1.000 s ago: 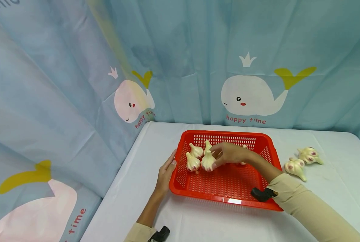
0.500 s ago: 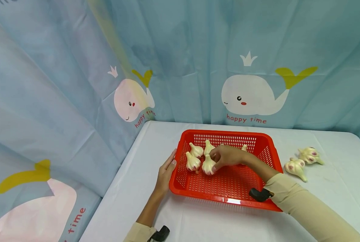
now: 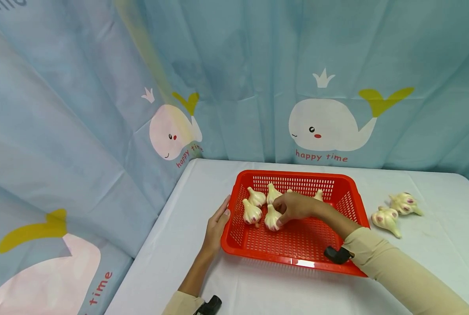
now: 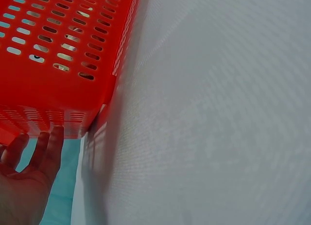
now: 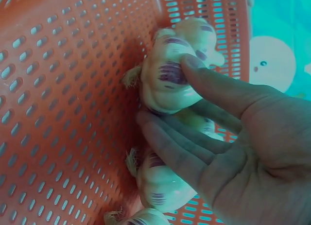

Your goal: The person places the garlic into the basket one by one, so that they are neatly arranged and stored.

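My right hand (image 3: 297,205) reaches into a red plastic basket (image 3: 266,257) and holds a garlic bulb (image 3: 272,218) low over its floor. In the right wrist view the thumb lies on one side of this bulb (image 5: 167,84), and the fingers (image 5: 177,149) come round the other. More garlic stands by it: one bulb (image 3: 252,212) to the left, another (image 3: 256,197) behind that, and a third (image 3: 273,194) near the back wall. Against the basket's left outer side rests my left hand (image 3: 215,227), its fingers extended along the wall in the left wrist view.
Two garlic bulbs (image 3: 386,220) lie on the white tablecloth (image 3: 427,253) right of the basket. Farther right inside the basket, part of another bulb (image 3: 319,195) shows behind my right forearm. A blue curtain (image 3: 234,78) with printed whales hangs behind and left of the table.
My right hand has lowered the garlic bulb slightly toward the near side of the basket, uncovering more of the bulbs behind it. The left hand stays at the basket's side.
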Demonstrator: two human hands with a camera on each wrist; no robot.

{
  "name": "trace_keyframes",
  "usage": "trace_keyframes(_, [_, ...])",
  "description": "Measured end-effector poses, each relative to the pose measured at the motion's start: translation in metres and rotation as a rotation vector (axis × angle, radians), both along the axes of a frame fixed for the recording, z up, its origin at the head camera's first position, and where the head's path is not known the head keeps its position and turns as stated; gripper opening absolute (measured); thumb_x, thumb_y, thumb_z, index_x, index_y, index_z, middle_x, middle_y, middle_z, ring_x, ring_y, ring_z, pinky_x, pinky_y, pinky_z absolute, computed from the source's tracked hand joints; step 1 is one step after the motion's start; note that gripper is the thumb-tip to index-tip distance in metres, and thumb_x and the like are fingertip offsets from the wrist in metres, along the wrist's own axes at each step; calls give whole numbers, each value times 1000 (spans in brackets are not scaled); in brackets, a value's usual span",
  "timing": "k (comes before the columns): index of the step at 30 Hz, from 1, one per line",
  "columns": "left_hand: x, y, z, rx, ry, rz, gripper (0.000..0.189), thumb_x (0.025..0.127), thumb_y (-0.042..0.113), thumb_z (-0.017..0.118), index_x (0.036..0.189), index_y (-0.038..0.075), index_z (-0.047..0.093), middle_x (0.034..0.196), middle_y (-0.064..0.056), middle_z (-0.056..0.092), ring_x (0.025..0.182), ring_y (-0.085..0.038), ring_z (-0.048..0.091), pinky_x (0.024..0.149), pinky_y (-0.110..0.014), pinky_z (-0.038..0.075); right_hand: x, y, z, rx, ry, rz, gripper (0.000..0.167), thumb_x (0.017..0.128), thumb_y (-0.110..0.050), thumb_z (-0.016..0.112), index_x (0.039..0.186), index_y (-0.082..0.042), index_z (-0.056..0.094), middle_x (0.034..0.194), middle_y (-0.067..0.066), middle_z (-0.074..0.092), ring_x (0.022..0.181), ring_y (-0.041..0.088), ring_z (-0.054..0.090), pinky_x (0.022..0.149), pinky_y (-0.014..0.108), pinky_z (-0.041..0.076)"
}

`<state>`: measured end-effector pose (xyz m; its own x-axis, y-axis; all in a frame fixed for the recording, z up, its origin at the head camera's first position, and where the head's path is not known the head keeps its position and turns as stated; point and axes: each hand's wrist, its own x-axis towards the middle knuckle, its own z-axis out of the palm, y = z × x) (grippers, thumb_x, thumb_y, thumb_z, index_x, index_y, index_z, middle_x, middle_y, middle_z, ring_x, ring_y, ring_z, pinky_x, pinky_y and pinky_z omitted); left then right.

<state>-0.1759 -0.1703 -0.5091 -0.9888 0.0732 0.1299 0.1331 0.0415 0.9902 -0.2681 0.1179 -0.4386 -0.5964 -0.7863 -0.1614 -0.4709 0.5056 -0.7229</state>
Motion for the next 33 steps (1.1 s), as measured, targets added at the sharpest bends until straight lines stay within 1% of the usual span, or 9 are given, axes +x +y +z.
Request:
trace_keyframes(2, [0,0,0,0,-1,2,51,115,28,42,166,26,39,168,5,40,154,-21,40,114,-39,47,0,0,1,8,0,-5,22,86,-10,86,91,-1,66,79,2,60,75,14,54,68,26,44])
trace_keyframes(4, [0,0,0,2,2,-1,52,115,27,42,166,25,39,169,4,40,154,-23,41,113,-41,48,1,0,1,16,-8,-21,22,87,-11,86,102,-1,72,89,4,69,83,16,62,74,27,52])
trace_keyframes(9, [0,0,-1,9,7,-9,52,115,26,41,167,23,37,169,1,40,154,-27,41,112,-43,48,3,0,5,27,-43,-62,43,89,-11,85,128,4,72,113,13,77,101,23,73,90,36,62])
trace_keyframes(16, [0,0,0,9,5,-10,52,115,27,42,166,25,38,169,3,40,154,-25,41,114,-41,47,4,3,11,38,-67,-113,46,91,-13,84,131,3,70,115,18,76,102,23,73,93,39,61])
trace_keyframes(21, [0,0,-1,2,-2,-3,52,115,27,41,166,25,38,169,3,39,155,-24,40,114,-38,48,4,7,18,8,-58,-102,45,90,-13,84,131,2,71,117,21,76,103,26,73,92,39,61])
trace_keyframes(25, [-1,0,-1,6,-8,-2,51,115,26,42,166,26,39,168,4,41,153,-23,43,111,-36,50,4,13,24,-14,-62,-104,46,92,-15,83,132,1,70,113,17,77,99,23,74,87,38,61])
trace_keyframes(28, [-1,0,-1,7,-5,-4,51,115,26,42,166,25,39,168,5,41,153,-22,43,111,-34,50,5,19,29,-40,-87,-127,47,93,-16,82,134,1,68,109,14,77,94,25,74,83,43,63])
trace_keyframes(32, [0,0,-1,4,-1,-4,51,115,27,41,166,25,39,168,5,40,154,-22,42,111,-33,50,7,27,38,-70,-114,-172,50,95,-19,81,138,0,67,113,13,76,91,28,74,84,50,63])
trace_keyframes(33, [0,0,-1,3,-1,-2,51,115,27,41,166,25,39,168,5,41,154,-22,42,111,-33,50,8,30,39,-72,-110,-182,50,95,-20,81,139,-1,67,115,13,75,93,26,74,86,48,64])
